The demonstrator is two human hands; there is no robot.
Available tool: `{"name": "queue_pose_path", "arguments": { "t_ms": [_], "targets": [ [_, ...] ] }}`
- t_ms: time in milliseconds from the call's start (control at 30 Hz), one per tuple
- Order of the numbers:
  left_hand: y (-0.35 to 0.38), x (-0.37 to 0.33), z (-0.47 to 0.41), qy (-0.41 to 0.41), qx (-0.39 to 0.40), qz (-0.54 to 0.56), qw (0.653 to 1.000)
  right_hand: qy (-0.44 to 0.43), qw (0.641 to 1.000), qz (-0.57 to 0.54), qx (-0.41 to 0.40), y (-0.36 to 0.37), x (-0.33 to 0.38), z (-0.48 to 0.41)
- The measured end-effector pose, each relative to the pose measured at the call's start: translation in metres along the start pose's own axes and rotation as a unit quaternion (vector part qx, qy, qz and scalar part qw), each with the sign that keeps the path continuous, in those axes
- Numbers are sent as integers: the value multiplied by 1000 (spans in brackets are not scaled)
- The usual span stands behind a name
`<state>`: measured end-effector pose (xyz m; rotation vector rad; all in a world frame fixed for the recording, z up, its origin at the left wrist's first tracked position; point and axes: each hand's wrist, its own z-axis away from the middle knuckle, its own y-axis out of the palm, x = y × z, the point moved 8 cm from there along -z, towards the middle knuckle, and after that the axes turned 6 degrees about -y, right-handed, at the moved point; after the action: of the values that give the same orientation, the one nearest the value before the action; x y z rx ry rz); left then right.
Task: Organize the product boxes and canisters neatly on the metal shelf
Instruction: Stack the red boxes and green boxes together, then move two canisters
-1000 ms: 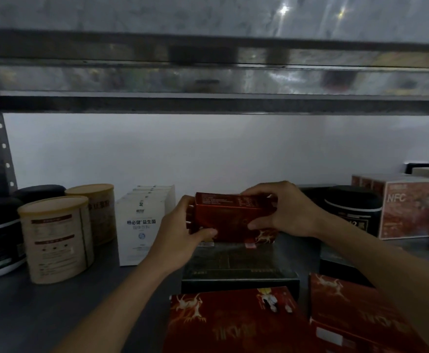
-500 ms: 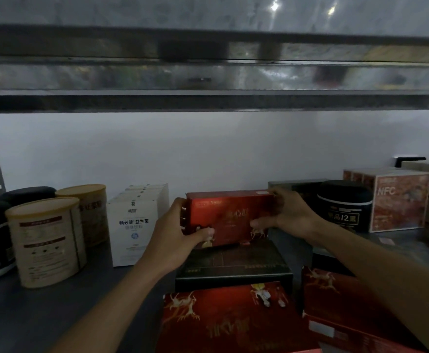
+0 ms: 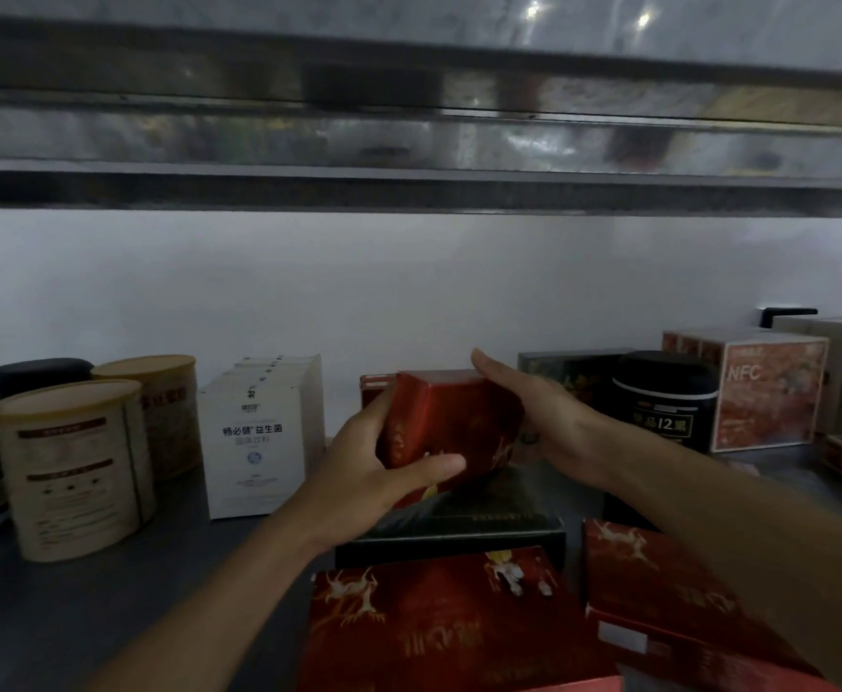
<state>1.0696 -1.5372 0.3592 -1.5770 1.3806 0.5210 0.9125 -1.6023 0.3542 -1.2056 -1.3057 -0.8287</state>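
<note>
Head view: a small glossy red cardboard box (image 3: 451, 417) is held end-on just above a flat black box (image 3: 459, 521), mid-way along the grey metal shelf (image 3: 84, 591). The left hand (image 3: 374, 472) grips its near corner, thumb across the front; the right hand (image 3: 534, 412) presses flat-fingered on its other side. Placing seems the step in hand. Next, it likely needs setting upright beside the second red box (image 3: 374, 389) behind, square to the white cartons (image 3: 259, 437).

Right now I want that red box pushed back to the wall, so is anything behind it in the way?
Yes. A second red box stands just behind the held red box, mostly hidden by it. The left hand grips the held red box; the right hand lies flat against its side.
</note>
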Motion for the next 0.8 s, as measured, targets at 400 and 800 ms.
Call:
{"name": "queue_pose_path", "arguments": {
  "t_ms": [400,800],
  "targets": [
    [21,7,7,-32,145,-18,989,-17,992,-94,79,32,5,-4],
    [-13,25,-7,-42,-25,-15,999,-44,989,95,101,24,19,-17]
  ]
}}
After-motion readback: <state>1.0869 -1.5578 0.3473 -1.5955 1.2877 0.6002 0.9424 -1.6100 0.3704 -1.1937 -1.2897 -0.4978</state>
